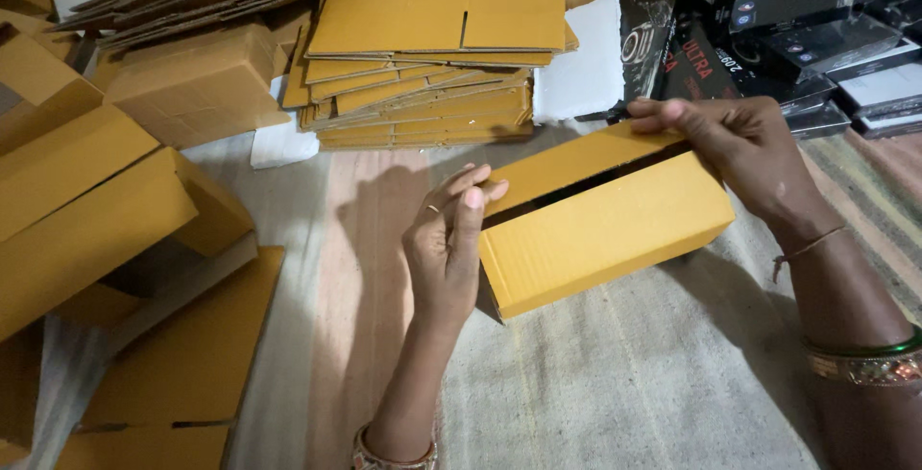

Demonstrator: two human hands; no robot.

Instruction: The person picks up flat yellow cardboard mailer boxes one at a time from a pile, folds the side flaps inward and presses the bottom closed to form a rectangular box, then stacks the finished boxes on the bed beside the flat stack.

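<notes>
The left hand [447, 240] is pinching the near-left end of a yellow corrugated cardboard box [605, 225], thumb and fingers closed on its top flap. The right hand [735, 148] is gripping the far-right end, fingers curled over the flap edge (a dark slit is showing beneath it). The box is sitting mid-floor on a striped woven mat [615, 384]. Beyond, a stack of flattened yellow cardboard sheets [432, 48] is lying toward the far edge.

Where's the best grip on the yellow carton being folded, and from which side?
By its two short ends, one hand from each side. The yellow carton is long, lies tilted and has a loose top flap, so end grips probably steady it best. The left hand is at the near-left end, and the right hand pinches the flap at the far-right end.
</notes>
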